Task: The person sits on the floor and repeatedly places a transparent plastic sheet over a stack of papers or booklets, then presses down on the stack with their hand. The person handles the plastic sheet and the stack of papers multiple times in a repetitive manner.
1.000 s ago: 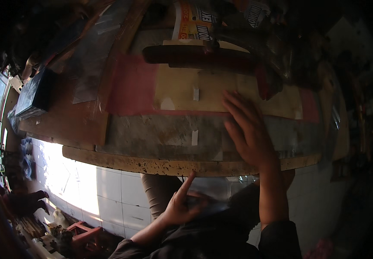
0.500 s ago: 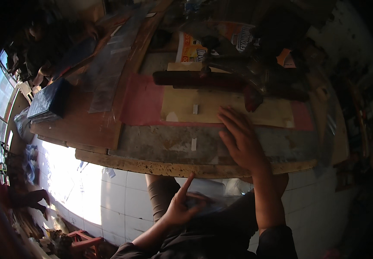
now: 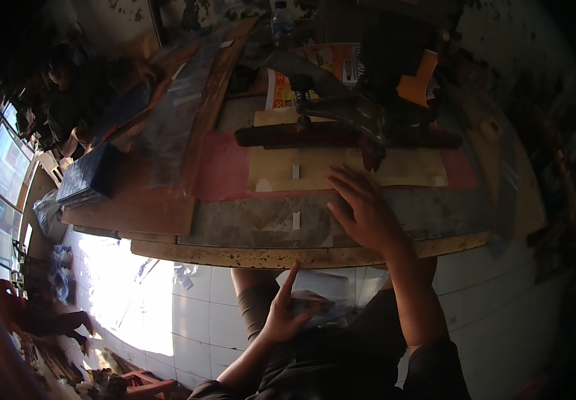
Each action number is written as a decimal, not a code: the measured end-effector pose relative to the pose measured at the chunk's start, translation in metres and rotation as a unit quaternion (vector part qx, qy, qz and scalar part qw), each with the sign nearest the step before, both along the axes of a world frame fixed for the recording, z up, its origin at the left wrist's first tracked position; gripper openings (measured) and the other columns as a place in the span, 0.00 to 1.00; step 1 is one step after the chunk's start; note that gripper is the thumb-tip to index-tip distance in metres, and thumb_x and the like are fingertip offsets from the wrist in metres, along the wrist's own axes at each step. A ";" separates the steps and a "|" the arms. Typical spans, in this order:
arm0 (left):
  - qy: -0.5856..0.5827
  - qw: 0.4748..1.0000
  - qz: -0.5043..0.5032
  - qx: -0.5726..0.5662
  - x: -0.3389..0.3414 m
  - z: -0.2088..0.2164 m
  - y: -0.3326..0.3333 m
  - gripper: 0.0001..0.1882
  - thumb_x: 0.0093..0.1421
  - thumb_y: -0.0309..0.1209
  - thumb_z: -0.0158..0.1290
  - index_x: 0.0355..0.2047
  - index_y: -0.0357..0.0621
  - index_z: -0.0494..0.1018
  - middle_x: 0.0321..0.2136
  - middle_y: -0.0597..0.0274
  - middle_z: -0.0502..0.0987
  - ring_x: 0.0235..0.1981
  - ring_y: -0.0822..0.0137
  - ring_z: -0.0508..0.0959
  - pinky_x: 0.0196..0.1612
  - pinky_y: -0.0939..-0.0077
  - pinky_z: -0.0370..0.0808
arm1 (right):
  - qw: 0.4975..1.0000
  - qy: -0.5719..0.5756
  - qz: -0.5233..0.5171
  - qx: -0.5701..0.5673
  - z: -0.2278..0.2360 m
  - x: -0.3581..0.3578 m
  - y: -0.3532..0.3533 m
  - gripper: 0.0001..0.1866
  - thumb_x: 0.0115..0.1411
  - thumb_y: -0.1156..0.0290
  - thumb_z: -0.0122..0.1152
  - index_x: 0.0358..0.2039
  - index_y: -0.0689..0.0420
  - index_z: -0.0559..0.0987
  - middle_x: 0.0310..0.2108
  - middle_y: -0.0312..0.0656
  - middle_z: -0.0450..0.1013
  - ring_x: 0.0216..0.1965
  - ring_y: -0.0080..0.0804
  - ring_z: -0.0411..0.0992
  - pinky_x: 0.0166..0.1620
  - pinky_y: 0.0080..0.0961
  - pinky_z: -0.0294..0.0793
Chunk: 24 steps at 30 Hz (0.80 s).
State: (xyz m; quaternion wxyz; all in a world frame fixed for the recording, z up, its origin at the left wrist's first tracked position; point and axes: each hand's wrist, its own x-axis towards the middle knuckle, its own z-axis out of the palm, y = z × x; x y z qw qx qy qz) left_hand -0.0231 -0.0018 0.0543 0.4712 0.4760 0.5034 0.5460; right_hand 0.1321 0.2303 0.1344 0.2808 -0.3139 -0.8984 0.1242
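Observation:
My right hand (image 3: 364, 210) rests on the table with its fingers stretched out and apart. Its fingertips touch the yellow sheet (image 3: 271, 163), and nothing is in it. Just behind them is a long dark bar (image 3: 268, 136) on a metal arm (image 3: 341, 109), lying across the sheet. Below the table's front edge, over my lap, my left hand (image 3: 288, 317) pinches clear plastic film (image 3: 324, 283) between the thumb and lower fingers, the index finger pointing up. Two small pale pieces lie in line, one (image 3: 296, 172) on the yellow sheet and one (image 3: 296, 221) on the grey tabletop (image 3: 248, 223).
A red-pink sheet (image 3: 221, 170) extends under the yellow one. On the brown board (image 3: 128, 217) at left are long clear plastic strips (image 3: 174, 127) and a dark blue block-like stack (image 3: 88, 177). Printed orange packaging (image 3: 331, 60) lies behind the bar. Another person (image 3: 68, 73) sits at the far left.
The whole view has shifted a little, and the plastic film shows more sharply. Both hands keep nearly the same pose, the right one flat on the table and the left one on the film.

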 end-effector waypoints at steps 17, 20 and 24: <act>-0.058 0.997 -0.006 -0.042 0.001 0.006 0.001 0.55 0.57 0.16 0.61 0.77 0.40 0.38 0.64 0.46 0.62 0.54 0.60 0.80 0.58 0.66 0.77 | 1.000 -0.004 0.001 -0.003 0.000 0.000 -0.001 0.25 0.68 0.65 0.61 0.63 0.60 0.73 0.67 0.46 0.67 0.72 0.46 0.60 0.72 0.48 0.57; -0.091 0.993 -0.021 -0.073 0.000 0.004 0.000 0.57 0.54 0.15 0.62 0.77 0.39 0.38 0.73 0.42 0.52 0.57 0.57 0.79 0.58 0.65 0.78 | 1.000 0.002 -0.001 0.000 0.000 -0.001 0.000 0.25 0.68 0.64 0.61 0.63 0.60 0.73 0.67 0.47 0.67 0.71 0.46 0.61 0.72 0.48 0.58; -0.089 0.994 -0.011 -0.069 0.001 0.005 0.000 0.57 0.54 0.16 0.63 0.77 0.38 0.38 0.74 0.42 0.52 0.56 0.57 0.79 0.59 0.65 0.78 | 1.000 -0.006 0.000 0.000 -0.002 0.000 0.001 0.27 0.69 0.61 0.59 0.64 0.61 0.72 0.67 0.48 0.67 0.71 0.46 0.61 0.72 0.49 0.58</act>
